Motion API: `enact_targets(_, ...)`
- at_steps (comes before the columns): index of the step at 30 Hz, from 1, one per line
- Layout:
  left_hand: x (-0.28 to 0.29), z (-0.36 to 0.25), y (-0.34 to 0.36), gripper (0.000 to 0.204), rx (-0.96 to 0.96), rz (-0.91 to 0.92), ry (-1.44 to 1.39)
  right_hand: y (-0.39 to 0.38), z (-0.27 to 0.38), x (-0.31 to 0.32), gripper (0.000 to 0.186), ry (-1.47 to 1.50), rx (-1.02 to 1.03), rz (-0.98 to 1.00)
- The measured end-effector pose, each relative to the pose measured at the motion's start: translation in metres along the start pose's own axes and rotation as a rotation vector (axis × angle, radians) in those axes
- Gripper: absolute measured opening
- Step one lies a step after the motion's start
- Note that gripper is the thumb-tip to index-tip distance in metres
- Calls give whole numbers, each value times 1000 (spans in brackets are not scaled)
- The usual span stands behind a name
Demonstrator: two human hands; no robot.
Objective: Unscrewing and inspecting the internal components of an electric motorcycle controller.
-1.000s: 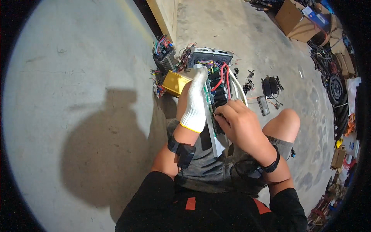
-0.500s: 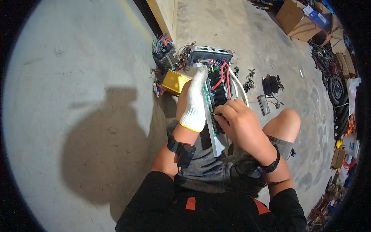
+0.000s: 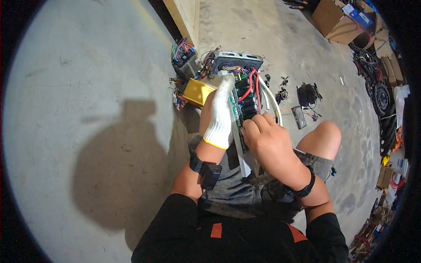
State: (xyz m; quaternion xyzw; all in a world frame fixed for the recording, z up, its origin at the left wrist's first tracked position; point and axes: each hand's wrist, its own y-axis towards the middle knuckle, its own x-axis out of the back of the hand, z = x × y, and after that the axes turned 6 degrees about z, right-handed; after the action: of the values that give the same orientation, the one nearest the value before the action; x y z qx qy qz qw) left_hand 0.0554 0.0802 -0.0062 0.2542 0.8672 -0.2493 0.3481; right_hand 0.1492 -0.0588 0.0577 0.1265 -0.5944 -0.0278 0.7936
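My left hand (image 3: 222, 107), in a white knit glove, is closed around the long side of a circuit board (image 3: 249, 110) held over my lap. The board carries black cylindrical capacitors, and a silver metal plate (image 3: 244, 165) runs along its left edge. Thick red wires (image 3: 257, 90) and white cables (image 3: 274, 103) come off its far right part. My bare right hand (image 3: 272, 142) is closed at the board's near right side, fingers bent and pinched together. Whatever lies between those fingertips is hidden behind the hand.
Beyond the board lies a silver-black housing (image 3: 237, 60) with wires. To its left are a finned black controller (image 3: 187, 65) and a gold metal box (image 3: 197, 92). Small black parts (image 3: 282, 94) and a grey module (image 3: 299, 117) lie right. A cardboard box (image 3: 335, 22) stands far right.
My right hand has turned slightly, its fingers curling more at the board's side. My left hand keeps its grip, almost unmoved.
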Motion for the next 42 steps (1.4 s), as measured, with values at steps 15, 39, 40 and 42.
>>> enact_targets(15, -5, 2, -1, 49, 5, 53, -110, -5, -15, 8, 14, 214, -9, -13)
enact_targets(39, -20, -1, -9, 55, -39, 188, -285, -2, -2, 19, 14, 180, 47, 1)
enact_targets(40, -19, -1, -8, 58, -30, 173, -298, -3, -3, 17, 13, 179, 52, -4)
enact_targets(42, -25, -3, -10, 56, -21, 159, -274, -3, -4, 16, 13, 181, 64, -7)
